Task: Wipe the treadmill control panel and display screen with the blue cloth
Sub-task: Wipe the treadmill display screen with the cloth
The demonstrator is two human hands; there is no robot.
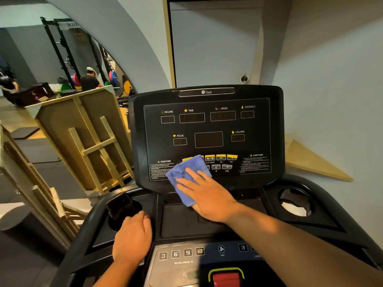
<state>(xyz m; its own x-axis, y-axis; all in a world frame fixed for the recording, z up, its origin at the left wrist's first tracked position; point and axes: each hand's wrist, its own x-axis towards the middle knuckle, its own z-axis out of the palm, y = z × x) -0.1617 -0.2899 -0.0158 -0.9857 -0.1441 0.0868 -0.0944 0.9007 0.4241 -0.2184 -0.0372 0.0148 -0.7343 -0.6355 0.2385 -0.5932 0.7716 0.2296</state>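
A folded blue terry cloth (187, 179) is pressed flat by the spread fingers of the right hand (207, 195) against the lower left of the black glossy treadmill display panel (207, 129). The yellow rectangular buttons (220, 157) just beside the cloth could be pressed by a sideways stroke. The left hand (132, 239), below the panel, is curled on the console edge. Unobstructed panel lies above and to the right.

Crumpled blue terry cloth (187, 179) pressed flat vs lower-left of upright black glossy treadmill display screen (208, 129), covering part of yellow btn row + left caution text. Screen readouts dark, white/yellow labels. Black lower control panel (182, 255) w/ numbered incline keys lies below, apart from cloth.
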